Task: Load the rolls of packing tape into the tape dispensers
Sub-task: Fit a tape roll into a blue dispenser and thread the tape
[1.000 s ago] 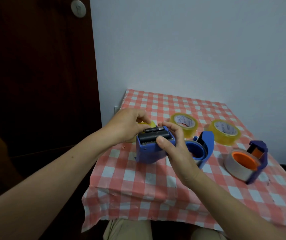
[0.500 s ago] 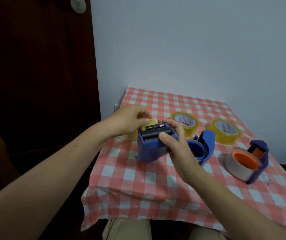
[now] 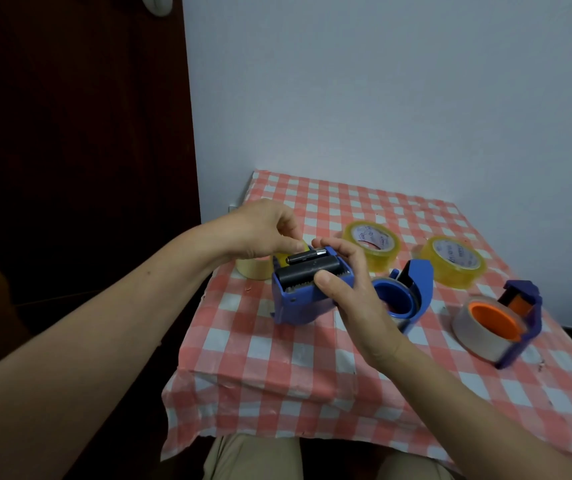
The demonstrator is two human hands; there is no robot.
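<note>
My right hand (image 3: pixel 350 292) grips a blue tape dispenser (image 3: pixel 298 299) held above the table, thumb on its front, fingers over the top by the black roller. My left hand (image 3: pixel 264 233) reaches behind the dispenser with curled fingers at a yellow tape roll (image 3: pixel 279 259) that sits in it; the roll is mostly hidden. Two loose yellow rolls (image 3: pixel 371 239) (image 3: pixel 452 259) lie flat at the back. A second blue dispenser (image 3: pixel 412 292) lies beside my right hand. A third dispenser (image 3: pixel 520 306) with an orange core carries a clear roll (image 3: pixel 471 330).
The small table has a red-and-white checked cloth (image 3: pixel 277 358). A white wall stands close behind it and a dark wooden door (image 3: pixel 76 133) is to the left. My knees show under the front edge.
Both hands have lifted the dispenser slightly and shifted it a little; my left fingers keep working at the roll behind it. The other dispensers and rolls have not moved.
</note>
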